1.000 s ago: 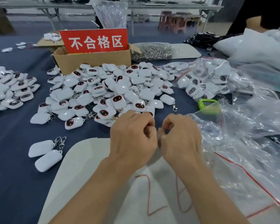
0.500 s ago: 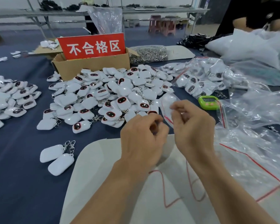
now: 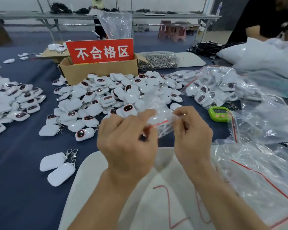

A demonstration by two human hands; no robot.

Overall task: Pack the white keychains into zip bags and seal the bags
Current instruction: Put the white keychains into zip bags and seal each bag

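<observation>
Your left hand (image 3: 128, 138) and right hand (image 3: 191, 130) both pinch one small clear red-striped zip bag (image 3: 161, 120) — raised near the pile of white plastic keychains (image 3: 106, 97).

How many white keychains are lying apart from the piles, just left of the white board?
2. One white rounded plastic keychain lies face down on the blue cloth; the second keychain lies beside it, nearer the camera. None looks hidden there.
</observation>
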